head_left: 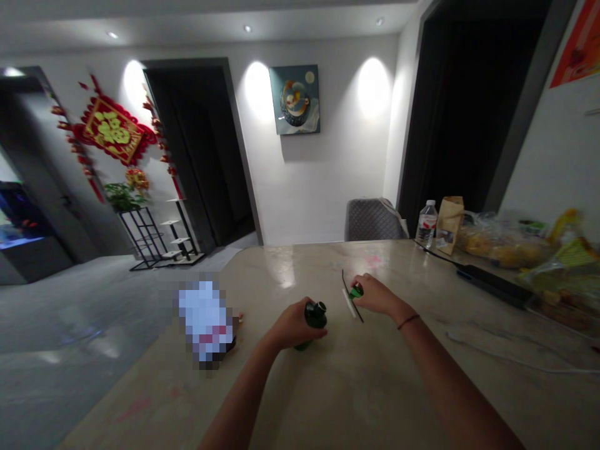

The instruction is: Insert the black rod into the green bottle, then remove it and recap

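Observation:
My left hand (pixel 291 326) is wrapped round a dark green bottle (pixel 315 314), whose uncapped neck tilts to the right. Much of the bottle's body is hidden behind my fingers. To the right, my right hand (pixel 370 292) pinches a small green object (pixel 356 292), partly covered by the fingers; its exact kind cannot be made out. Just beside that hand, a thin dark stick (pixel 360 315) and a short white stick (pixel 349 304) lie close together on the table (pixel 337 394).
A blurred-out phone-like rectangle (pixel 206 320) lies at the left. Along the right stand a water bottle (pixel 426 224), a paper bag (pixel 450 225) and bagged food (pixel 510 244), with a black bar-shaped device (pixel 494 285) and a white cable (pixel 515 366) nearer. A grey chair (pixel 375 220) stands behind the table.

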The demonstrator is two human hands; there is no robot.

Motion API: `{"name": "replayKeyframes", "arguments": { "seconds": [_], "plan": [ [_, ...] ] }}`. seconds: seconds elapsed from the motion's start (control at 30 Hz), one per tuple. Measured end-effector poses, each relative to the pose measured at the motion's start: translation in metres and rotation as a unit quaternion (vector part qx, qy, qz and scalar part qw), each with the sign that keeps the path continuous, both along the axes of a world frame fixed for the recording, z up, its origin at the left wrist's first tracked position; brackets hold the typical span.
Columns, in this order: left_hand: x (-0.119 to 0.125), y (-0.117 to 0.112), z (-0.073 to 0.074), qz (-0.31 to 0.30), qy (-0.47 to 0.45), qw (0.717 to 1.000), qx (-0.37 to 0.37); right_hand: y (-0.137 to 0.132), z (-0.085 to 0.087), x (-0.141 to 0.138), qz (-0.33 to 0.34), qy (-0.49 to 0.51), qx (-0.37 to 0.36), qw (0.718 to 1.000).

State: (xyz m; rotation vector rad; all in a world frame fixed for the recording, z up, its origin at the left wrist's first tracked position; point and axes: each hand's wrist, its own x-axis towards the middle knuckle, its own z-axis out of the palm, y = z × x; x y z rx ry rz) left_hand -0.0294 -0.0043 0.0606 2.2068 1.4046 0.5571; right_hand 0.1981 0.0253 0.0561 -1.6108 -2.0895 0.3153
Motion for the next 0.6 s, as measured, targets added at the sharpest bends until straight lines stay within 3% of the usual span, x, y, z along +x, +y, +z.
{"name": "replayKeyframes", "arguments": {
  "seconds": [0.23,0.6],
  "plan": [
    [-0.001,0.001,-0.002,0.003,0.001,1.0,-0.008,0.004,-0.008,0.021,-0.062,-0.077,-0.047,0.994],
    [0.001,-0.001,0.0,0.008,0.01,1.0,-0.007,0.002,-0.01,0.024,-0.069,-0.141,-0.106,0.982]
  ]
}}
